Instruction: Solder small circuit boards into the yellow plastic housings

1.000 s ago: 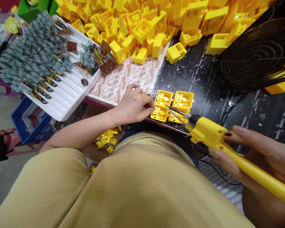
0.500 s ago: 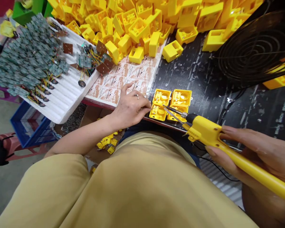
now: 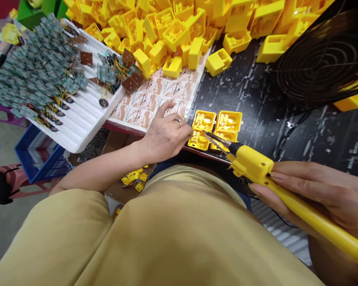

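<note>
My right hand (image 3: 313, 194) grips a yellow soldering iron (image 3: 256, 165) by its long handle. The metal tip points left onto the nearest of several open yellow housings (image 3: 216, 127) set in a block at the table's front edge. My left hand (image 3: 165, 133), a ring on one finger, rests at the left side of that block. Its fingers are pinched against the front-left housing (image 3: 198, 141), and what they pinch is too small to make out.
A big heap of yellow plastic housings (image 3: 179, 28) fills the back of the black table (image 3: 256, 95). A white foam tray (image 3: 83, 115) at the left carries many small wired circuit boards (image 3: 35, 75). A black fan grille (image 3: 325, 59) stands at the right. A blue crate (image 3: 35, 157) sits below left.
The soldering iron's tip has crept slightly left over the front housings. My left hand has shifted a little at the block's edge, staying pinched there.
</note>
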`<act>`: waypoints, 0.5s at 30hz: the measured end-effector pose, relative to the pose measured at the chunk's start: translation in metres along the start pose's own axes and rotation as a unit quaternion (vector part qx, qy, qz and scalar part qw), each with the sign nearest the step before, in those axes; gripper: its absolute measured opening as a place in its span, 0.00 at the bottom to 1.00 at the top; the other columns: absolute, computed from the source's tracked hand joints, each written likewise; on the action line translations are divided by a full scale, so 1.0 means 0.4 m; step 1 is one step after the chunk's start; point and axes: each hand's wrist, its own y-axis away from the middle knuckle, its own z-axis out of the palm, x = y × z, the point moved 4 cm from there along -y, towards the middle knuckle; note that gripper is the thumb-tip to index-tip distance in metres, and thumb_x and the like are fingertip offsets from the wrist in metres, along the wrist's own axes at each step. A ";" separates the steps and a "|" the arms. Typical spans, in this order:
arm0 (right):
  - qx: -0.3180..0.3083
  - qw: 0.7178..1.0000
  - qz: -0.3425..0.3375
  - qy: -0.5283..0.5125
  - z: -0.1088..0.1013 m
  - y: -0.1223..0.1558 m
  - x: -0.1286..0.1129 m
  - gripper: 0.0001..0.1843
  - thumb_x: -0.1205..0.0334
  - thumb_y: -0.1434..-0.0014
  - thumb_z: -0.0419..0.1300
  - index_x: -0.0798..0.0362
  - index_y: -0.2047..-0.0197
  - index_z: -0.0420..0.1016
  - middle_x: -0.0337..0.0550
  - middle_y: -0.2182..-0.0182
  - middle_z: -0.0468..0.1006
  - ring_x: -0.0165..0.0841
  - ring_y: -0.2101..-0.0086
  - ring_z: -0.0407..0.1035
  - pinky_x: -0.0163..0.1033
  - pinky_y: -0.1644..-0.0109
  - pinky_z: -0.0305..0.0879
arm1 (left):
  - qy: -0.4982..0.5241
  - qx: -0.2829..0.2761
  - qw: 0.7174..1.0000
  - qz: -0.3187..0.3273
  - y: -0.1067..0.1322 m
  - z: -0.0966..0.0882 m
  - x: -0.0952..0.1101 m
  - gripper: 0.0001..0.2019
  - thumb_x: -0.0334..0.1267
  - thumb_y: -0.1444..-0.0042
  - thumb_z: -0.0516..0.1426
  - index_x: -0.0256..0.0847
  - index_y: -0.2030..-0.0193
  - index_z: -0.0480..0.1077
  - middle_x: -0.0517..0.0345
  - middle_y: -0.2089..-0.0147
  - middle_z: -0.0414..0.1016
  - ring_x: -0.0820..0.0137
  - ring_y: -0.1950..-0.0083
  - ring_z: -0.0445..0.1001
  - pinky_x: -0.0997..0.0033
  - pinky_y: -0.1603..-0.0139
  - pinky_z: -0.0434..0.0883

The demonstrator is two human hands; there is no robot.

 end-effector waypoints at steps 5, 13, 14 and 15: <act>-0.036 0.992 -0.119 0.007 -0.010 -0.023 -0.015 0.06 0.59 0.33 0.66 0.49 0.55 0.74 0.39 0.63 0.81 0.30 0.70 0.76 0.34 0.71 0.73 | 0.033 -0.001 0.999 0.030 0.028 -0.009 0.006 0.10 0.31 0.31 0.54 0.45 0.61 0.75 0.65 0.65 0.80 0.72 0.58 0.78 0.46 0.28 0.68; -0.034 0.988 -0.142 -0.041 -0.016 -0.038 -0.051 0.22 0.71 0.49 0.76 0.54 0.53 0.76 0.42 0.59 0.81 0.30 0.62 0.77 0.34 0.57 0.79 | 0.039 -0.178 0.983 -0.021 -0.013 -0.017 0.021 0.22 0.32 0.29 0.44 0.47 0.66 0.76 0.62 0.67 0.77 0.71 0.56 0.76 0.49 0.20 0.58; -0.037 0.987 -0.147 -0.042 -0.017 -0.040 -0.051 0.21 0.70 0.48 0.76 0.55 0.52 0.76 0.43 0.58 0.81 0.30 0.61 0.78 0.33 0.55 0.79 | 0.041 -0.189 0.981 -0.025 -0.020 -0.021 0.024 0.22 0.31 0.30 0.43 0.46 0.66 0.76 0.62 0.68 0.76 0.70 0.56 0.76 0.47 0.20 0.58; -0.040 0.987 -0.151 -0.043 -0.018 -0.043 -0.050 0.22 0.71 0.49 0.76 0.56 0.52 0.76 0.43 0.58 0.81 0.30 0.60 0.78 0.33 0.54 0.78 | 0.044 -0.196 0.979 -0.028 -0.027 -0.025 0.026 0.23 0.29 0.31 0.43 0.45 0.67 0.76 0.61 0.70 0.75 0.70 0.57 0.76 0.45 0.21 0.59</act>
